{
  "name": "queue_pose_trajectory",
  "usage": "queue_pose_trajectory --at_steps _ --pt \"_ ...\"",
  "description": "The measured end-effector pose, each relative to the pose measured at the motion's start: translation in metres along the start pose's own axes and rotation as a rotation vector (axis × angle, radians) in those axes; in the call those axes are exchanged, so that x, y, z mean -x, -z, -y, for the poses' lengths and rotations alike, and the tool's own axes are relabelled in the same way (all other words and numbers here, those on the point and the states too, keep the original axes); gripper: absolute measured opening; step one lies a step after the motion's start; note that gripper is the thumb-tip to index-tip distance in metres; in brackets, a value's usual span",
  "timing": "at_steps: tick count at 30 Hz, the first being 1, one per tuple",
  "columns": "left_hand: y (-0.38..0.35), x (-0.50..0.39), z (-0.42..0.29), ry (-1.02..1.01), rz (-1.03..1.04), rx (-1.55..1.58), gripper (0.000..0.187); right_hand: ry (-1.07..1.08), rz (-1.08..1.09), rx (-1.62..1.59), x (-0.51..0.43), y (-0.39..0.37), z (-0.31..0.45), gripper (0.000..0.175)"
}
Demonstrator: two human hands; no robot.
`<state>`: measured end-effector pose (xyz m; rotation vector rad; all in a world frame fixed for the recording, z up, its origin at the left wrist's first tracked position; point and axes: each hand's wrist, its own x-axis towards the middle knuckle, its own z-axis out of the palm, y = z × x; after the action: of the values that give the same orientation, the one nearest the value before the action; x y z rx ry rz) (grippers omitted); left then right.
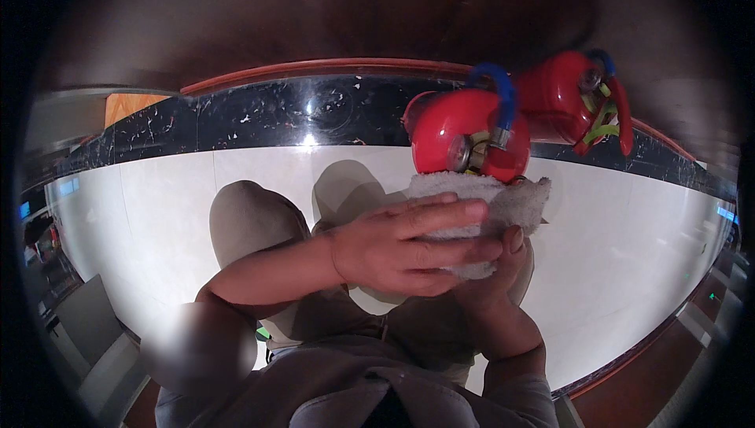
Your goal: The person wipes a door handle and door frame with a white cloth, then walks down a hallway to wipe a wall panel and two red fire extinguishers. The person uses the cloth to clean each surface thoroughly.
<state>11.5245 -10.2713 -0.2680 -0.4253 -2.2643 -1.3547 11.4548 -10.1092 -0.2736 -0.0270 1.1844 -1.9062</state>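
A grey cloth (pixel 519 204) is held between my two hands, against the near side of a red fire extinguisher (pixel 436 127). My left hand (pixel 407 245) lies over the cloth with its fingers stretched to the right. From below and the right, my right hand (pixel 501 268) grips the cloth, thumb up. The extinguisher has a blue hose (pixel 504 97) and a round gauge (pixel 459 152) at its top; the cloth hides its handle area. Behind it to the right stands a second red fire extinguisher (pixel 557 94) with a red handle and a yellow-green strap.
A dark wall with a red-brown trim (pixel 330 63) rises beyond a black speckled stone border (pixel 253 115). Pale floor (pixel 159 215) spreads around my bent knees (pixel 253 221). Grey chairs (pixel 88 316) are at the lower left.
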Motion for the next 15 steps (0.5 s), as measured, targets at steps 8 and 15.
queue_pose_trajectory --at_steps 8,15 --pt "0.034 -0.007 0.022 0.148 -0.437 -0.164 0.033 0.066 0.136 -0.07 -0.004 -0.016 0.014 0.081" --pt "0.007 -0.009 0.005 0.399 -0.2 -0.087 0.069 -0.006 0.058 0.005 0.004 -0.014 0.015 0.067"
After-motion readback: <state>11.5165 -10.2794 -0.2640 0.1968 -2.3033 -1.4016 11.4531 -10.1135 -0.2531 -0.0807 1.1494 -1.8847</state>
